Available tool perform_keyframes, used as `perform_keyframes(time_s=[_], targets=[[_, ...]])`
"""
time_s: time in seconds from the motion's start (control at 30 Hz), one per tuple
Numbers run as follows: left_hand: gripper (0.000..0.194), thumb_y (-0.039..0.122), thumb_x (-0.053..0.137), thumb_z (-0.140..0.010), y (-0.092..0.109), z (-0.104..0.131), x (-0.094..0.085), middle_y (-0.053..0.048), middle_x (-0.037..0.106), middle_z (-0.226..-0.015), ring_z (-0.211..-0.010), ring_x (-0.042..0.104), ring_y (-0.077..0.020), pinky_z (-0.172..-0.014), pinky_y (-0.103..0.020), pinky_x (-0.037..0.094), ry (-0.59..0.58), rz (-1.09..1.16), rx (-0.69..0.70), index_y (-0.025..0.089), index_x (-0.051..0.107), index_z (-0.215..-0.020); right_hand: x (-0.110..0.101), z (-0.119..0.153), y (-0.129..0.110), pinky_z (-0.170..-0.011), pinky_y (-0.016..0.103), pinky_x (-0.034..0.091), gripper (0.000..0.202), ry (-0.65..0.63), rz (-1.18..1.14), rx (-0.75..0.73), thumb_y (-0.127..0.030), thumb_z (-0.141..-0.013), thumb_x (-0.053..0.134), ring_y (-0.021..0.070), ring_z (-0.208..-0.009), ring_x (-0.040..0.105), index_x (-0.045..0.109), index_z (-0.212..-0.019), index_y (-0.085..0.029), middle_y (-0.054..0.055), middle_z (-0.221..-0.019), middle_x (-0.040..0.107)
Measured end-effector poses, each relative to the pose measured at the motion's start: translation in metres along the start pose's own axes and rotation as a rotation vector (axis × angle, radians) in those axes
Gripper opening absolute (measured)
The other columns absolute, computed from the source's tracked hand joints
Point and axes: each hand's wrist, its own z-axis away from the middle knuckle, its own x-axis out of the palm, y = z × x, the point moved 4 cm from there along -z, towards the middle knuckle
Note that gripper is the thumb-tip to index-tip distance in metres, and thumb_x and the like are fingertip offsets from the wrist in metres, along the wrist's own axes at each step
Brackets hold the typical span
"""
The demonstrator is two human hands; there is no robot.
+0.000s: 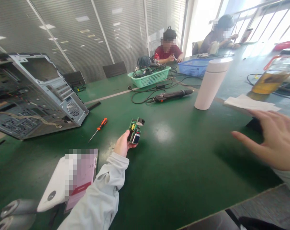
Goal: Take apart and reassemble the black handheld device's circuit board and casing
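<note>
In my left hand (122,144) is a small green circuit board (135,130) with a black connector and a few yellow and silver parts on it. The fingers close round its lower left edge, and the board is held above the green table (173,159). My right hand (275,139) is raised at the right edge of the view, its thumb and fingers spread and nothing in it. Just behind that hand a dark object (254,124) is partly hidden. An orange-and-black screwdriver (102,124) lies on the table to the left of the board.
An open computer case (63,95) stands at the left. Behind the board lie a black electric screwdriver (171,95) and a green basket (151,78) of cables. A pale pink bottle (208,86) stands right of it. Two people sit at the far side.
</note>
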Motion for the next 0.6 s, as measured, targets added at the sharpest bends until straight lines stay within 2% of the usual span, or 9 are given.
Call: perform_keyframes(time_s=[0.07, 0.13, 0.23, 0.3, 0.37, 0.47, 0.53, 0.6], targets=[[0.017, 0.024, 0.056, -0.075, -0.001, 0.002, 0.003, -0.005, 0.066, -0.06, -0.047, 0.059, -0.0133, -0.042, -0.021, 0.044, -0.083, -0.07, -0.003, 0.01, 0.065, -0.073, 0.017, -0.014, -0.044, -0.101, 0.057, 0.019, 0.069, -0.057, -0.095, -0.077, -0.071, -0.078, 0.038, 0.0372, -0.117, 0.032, 0.039, -0.128, -0.025, 0.012, -0.12, 0.041], [0.016, 0.023, 0.06, -0.072, -0.001, 0.005, 0.006, -0.005, 0.067, -0.061, -0.054, 0.06, -0.0135, -0.049, -0.021, 0.045, -0.169, -0.132, 0.001, 0.009, 0.067, -0.068, 0.041, -0.026, -0.086, -0.1, 0.052, 0.028, 0.059, -0.223, -0.326, -0.094, -0.061, -0.082, 0.043, 0.0305, -0.114, 0.039, 0.04, -0.127, -0.024, 0.009, -0.12, 0.044], [0.013, 0.021, 0.064, -0.068, 0.002, 0.009, 0.009, -0.006, 0.068, -0.063, -0.061, 0.061, -0.0148, -0.059, -0.022, 0.045, -0.249, -0.198, 0.037, 0.01, 0.069, -0.063, 0.078, -0.041, -0.142, -0.093, 0.042, 0.041, 0.053, -0.497, -0.674, -0.029, -0.05, -0.085, 0.047, 0.0231, -0.108, 0.046, 0.04, -0.127, -0.02, 0.008, -0.118, 0.048], [0.013, 0.018, 0.061, -0.07, 0.005, 0.01, 0.01, -0.005, 0.068, -0.063, -0.063, 0.06, -0.0149, -0.062, -0.022, 0.044, -0.257, -0.232, 0.075, 0.011, 0.069, -0.062, 0.098, -0.054, -0.17, -0.085, 0.035, 0.046, 0.047, -0.583, -0.757, 0.005, -0.045, -0.084, 0.052, 0.0193, -0.097, 0.052, 0.045, -0.123, -0.019, 0.007, -0.111, 0.052], [0.016, 0.015, 0.058, -0.071, 0.006, 0.01, 0.009, -0.005, 0.067, -0.063, -0.063, 0.059, -0.0146, -0.062, -0.021, 0.044, -0.252, -0.256, 0.106, 0.012, 0.069, -0.06, 0.12, -0.065, -0.189, -0.072, 0.027, 0.049, 0.038, -0.69, -0.691, 0.08, -0.04, -0.083, 0.057, 0.0141, -0.076, 0.057, 0.052, -0.113, -0.017, 0.006, -0.099, 0.057], [0.017, 0.014, 0.058, -0.072, 0.005, 0.007, 0.008, -0.004, 0.067, -0.062, -0.063, 0.058, -0.0139, -0.061, -0.02, 0.044, -0.244, -0.248, 0.124, 0.012, 0.069, -0.059, 0.148, -0.07, -0.198, -0.045, 0.02, 0.042, 0.03, -0.995, -0.59, 0.284, -0.04, -0.09, 0.049, 0.0092, -0.046, 0.051, 0.056, -0.094, -0.011, 0.006, -0.072, 0.058], [0.021, 0.02, 0.054, -0.076, 0.003, 0.005, 0.007, -0.004, 0.066, -0.062, -0.059, 0.058, -0.0133, -0.056, -0.021, 0.045, -0.222, -0.189, 0.09, 0.012, 0.068, -0.064, 0.158, -0.068, -0.198, -0.036, 0.016, 0.035, 0.035, -1.146, -0.651, 0.418, -0.041, -0.094, 0.04, 0.0089, -0.039, 0.048, 0.053, -0.086, -0.01, 0.005, -0.06, 0.054], [0.028, 0.027, 0.044, -0.082, 0.001, 0.004, 0.007, -0.004, 0.067, -0.065, -0.053, 0.058, -0.0132, -0.047, -0.022, 0.044, -0.207, -0.106, 0.024, 0.013, 0.068, -0.075, 0.162, -0.065, -0.194, -0.035, 0.014, 0.035, 0.037, -1.217, -0.789, 0.535, -0.041, -0.095, 0.036, 0.0088, -0.041, 0.05, 0.051, -0.083, -0.009, 0.004, -0.057, 0.053]])
